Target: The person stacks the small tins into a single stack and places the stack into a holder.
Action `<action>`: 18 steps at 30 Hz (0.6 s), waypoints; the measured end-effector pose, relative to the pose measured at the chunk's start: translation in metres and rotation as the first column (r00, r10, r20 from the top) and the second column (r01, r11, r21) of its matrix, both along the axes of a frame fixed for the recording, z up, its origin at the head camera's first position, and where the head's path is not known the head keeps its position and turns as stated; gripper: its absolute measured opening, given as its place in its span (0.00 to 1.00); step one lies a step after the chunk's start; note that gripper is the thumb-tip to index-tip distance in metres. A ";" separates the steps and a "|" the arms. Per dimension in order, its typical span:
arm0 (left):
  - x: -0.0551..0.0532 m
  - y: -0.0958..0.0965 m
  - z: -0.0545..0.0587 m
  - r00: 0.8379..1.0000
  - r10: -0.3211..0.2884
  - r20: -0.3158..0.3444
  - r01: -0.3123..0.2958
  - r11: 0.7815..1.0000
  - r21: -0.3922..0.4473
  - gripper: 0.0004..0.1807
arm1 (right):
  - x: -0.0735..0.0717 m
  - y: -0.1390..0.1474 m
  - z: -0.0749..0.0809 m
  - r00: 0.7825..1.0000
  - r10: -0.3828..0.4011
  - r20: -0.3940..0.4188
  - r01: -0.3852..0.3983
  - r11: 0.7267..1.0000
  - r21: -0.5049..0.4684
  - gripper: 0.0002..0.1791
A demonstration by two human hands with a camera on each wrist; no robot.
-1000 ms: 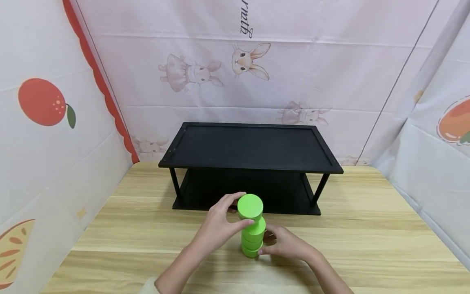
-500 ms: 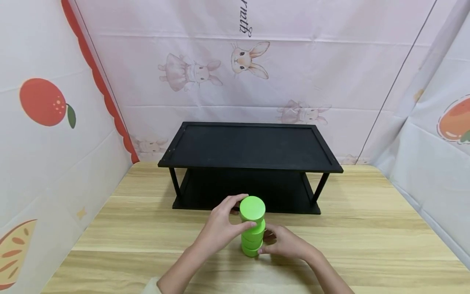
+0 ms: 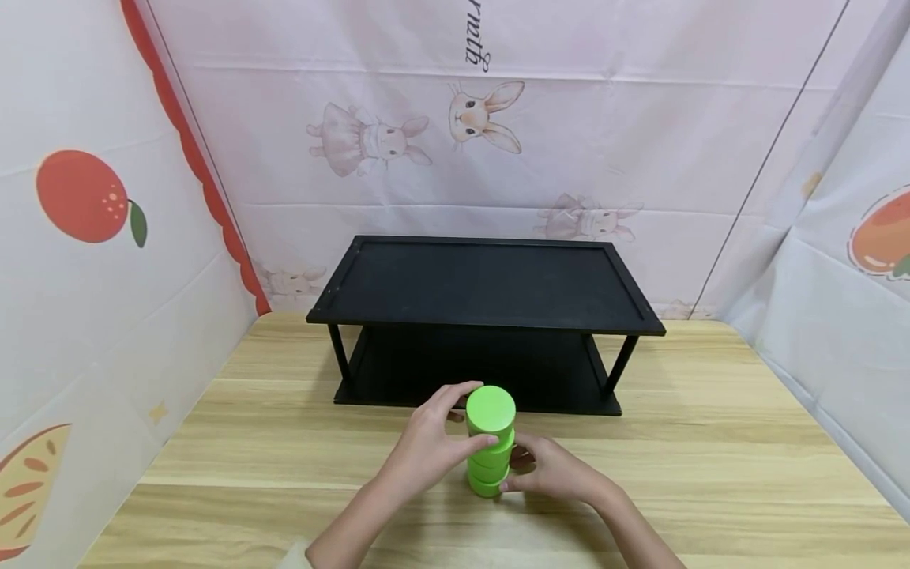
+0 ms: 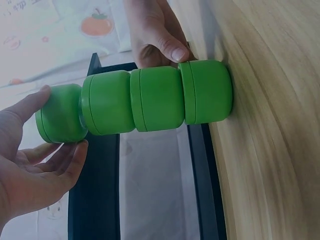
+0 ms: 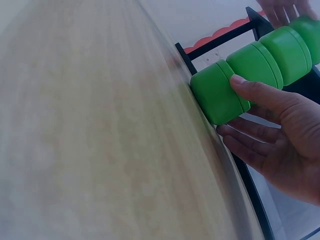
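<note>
Several round green lidded jars stand in one upright column on the wooden table. My left hand (image 3: 434, 438) grips the top jar (image 3: 490, 409) from the left, thumb in front and fingers behind. In the left wrist view, that top jar (image 4: 60, 112) sits right at the lid of the jar below (image 4: 107, 102), slightly offset from it. My right hand (image 3: 553, 471) holds the bottom jar (image 3: 483, 487) from the right. The right wrist view shows its thumb on the side of the bottom jar (image 5: 216, 95), near the lid seam, with the other fingers partly hidden beyond.
A black two-level rack (image 3: 483, 286) stands just behind the column, its lower shelf (image 3: 426, 371) close to my left fingers. Wooden tabletop (image 3: 235, 474) extends to both sides. Printed cloth (image 3: 455, 182) hangs behind and at the sides.
My left hand has lowered the top jar and shifted it slightly right, closing the gap above the column. The right hand has stayed on the bottom jar.
</note>
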State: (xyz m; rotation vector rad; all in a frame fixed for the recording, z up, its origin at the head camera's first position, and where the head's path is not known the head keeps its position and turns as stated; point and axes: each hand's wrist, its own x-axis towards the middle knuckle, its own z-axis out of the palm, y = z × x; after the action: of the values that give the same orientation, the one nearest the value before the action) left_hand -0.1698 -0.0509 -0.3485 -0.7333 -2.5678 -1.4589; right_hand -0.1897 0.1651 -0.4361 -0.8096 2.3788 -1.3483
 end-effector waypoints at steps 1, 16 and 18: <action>0.000 0.000 0.000 1.000 -0.001 0.000 0.001 1.000 0.001 0.34 | 0.000 0.000 0.000 1.000 0.000 -0.001 0.000 1.000 0.000 0.26; -0.001 0.002 -0.004 0.999 -0.011 0.030 0.012 1.000 -0.020 0.34 | -0.002 0.000 -0.003 1.000 0.012 -0.020 -0.012 1.000 -0.005 0.26; 0.000 0.002 -0.004 0.999 -0.011 0.034 0.012 1.000 -0.023 0.34 | -0.002 0.000 -0.003 1.000 0.012 -0.022 -0.013 1.000 -0.005 0.27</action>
State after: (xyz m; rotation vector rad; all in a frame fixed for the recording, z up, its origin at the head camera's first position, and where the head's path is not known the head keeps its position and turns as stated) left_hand -0.1701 -0.0493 -0.3525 -0.7335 -2.6135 -1.4598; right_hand -0.1919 0.1653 -0.4393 -0.8434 2.3836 -1.3485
